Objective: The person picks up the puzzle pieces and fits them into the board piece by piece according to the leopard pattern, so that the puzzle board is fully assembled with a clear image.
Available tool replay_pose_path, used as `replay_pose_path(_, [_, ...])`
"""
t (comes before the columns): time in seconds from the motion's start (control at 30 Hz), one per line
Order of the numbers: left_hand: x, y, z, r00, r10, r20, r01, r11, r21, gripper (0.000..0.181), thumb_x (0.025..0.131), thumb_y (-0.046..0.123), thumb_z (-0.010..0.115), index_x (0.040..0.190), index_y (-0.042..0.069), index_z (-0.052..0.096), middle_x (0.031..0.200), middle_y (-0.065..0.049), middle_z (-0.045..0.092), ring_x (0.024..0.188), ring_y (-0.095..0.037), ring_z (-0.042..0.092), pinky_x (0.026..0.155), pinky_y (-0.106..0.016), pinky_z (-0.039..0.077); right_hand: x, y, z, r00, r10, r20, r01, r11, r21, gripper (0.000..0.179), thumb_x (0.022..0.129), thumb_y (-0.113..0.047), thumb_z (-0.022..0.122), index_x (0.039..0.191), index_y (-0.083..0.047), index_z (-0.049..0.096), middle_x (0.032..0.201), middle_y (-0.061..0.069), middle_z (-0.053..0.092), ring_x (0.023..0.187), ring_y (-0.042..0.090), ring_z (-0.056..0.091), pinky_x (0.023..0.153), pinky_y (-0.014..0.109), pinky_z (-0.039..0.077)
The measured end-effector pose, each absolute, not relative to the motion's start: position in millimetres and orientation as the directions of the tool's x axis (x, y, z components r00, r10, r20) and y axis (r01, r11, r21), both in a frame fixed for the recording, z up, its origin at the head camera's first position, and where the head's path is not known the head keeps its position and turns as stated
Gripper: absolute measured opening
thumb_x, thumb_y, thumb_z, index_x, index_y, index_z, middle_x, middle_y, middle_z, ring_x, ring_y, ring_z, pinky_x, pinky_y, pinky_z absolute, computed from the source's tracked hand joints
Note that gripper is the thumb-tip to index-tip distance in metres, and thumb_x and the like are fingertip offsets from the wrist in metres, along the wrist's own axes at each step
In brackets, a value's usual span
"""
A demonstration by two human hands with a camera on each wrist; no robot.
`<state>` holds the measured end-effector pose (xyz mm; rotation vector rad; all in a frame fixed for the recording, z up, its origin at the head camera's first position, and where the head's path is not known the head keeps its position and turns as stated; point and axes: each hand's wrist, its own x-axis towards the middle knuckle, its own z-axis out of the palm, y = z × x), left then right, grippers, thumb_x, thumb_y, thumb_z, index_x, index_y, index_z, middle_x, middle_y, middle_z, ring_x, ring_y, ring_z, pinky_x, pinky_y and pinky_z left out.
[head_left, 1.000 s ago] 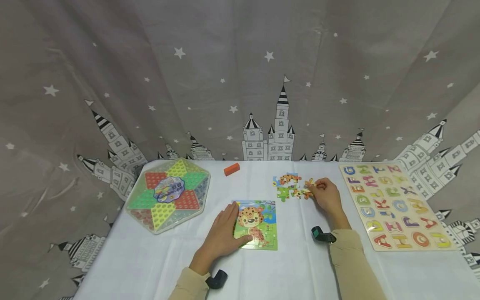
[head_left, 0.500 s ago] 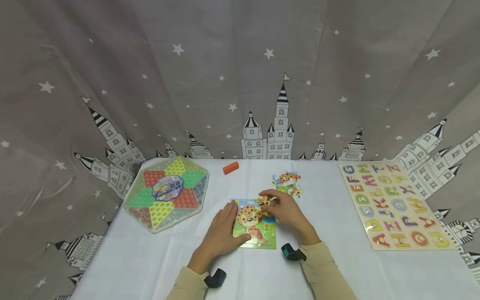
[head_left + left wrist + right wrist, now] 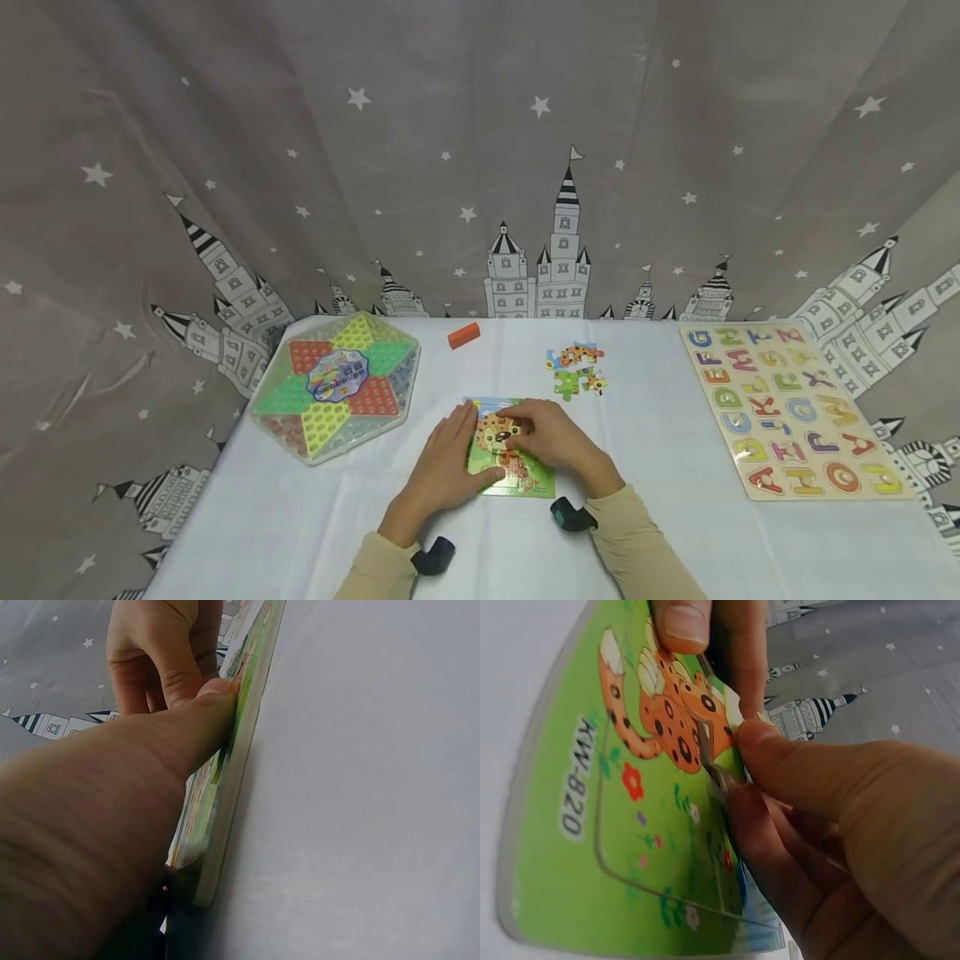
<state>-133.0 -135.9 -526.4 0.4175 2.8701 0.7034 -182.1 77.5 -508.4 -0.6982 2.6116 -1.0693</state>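
A small jigsaw puzzle point(image 3: 542, 483) with a cartoon leopard on green lies flat at the middle of the table. My left hand point(image 3: 446, 462) rests along its left edge, fingers stretched out and the thumb point(image 3: 684, 626) pressing on its face. Over the upper part, my right hand point(image 3: 551, 433) pinches a puzzle piece point(image 3: 718, 774) between thumb and forefinger. In the right wrist view that piece sits tilted against the leopard's body; in the head view the hand covers most of it. From the left wrist side, the puzzle's pale edge point(image 3: 238, 772) shows.
Several loose puzzle pieces point(image 3: 567, 383) lie just behind the puzzle, to the right. An orange block point(image 3: 463, 336) is at the back. To the left lies a hexagonal Chinese checkers board point(image 3: 337, 379); a wooden alphabet board point(image 3: 798, 417) lies on the right. A castle-print curtain point(image 3: 420, 167) hangs behind.
My right hand has picked a leopard piece from the loose ones, carried it left and toward me, and now holds it lower over the puzzle. My left hand stays on the puzzle.
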Motion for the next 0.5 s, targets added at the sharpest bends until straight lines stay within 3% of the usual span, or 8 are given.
replay_pose_path(0.3, [-132.5, -135.2, -526.6, -0.951, 0.298, -0.08, 0.228, 0.852, 0.471, 0.108, 0.087, 0.065, 0.069, 0.163, 0.005, 0.021, 0.171, -0.011, 0.02, 0.159, -0.031, 0.018, 0.13, -0.053, 0.019, -178.2, 75.2, -507.1, -0.857, -0.512, -0.057, -0.353, 0.666, -0.657, 0.047, 0.091, -0.021, 0.077, 0.136, -0.012, 0.067, 0.096, -0.002, 0.061, 0.08, 0.011, 0.048, 0.067, 0.024, 0.041])
replay_pose_path(0.5, [-132.4, -135.3, -526.9, -0.951, 0.299, -0.075, 0.232, 0.856, 0.462, 0.108, 0.087, 0.065, 0.069, 0.163, 0.005, 0.021, 0.172, -0.011, 0.02, 0.159, -0.031, 0.018, 0.13, -0.052, 0.02, -175.9, 71.7, -508.6, -0.859, -0.507, -0.072, -0.35, 0.685, -0.639, 0.047, 0.093, -0.019, 0.076, 0.137, -0.009, 0.066, 0.11, 0.003, 0.062, 0.093, 0.014, 0.053, 0.08, 0.032, 0.048])
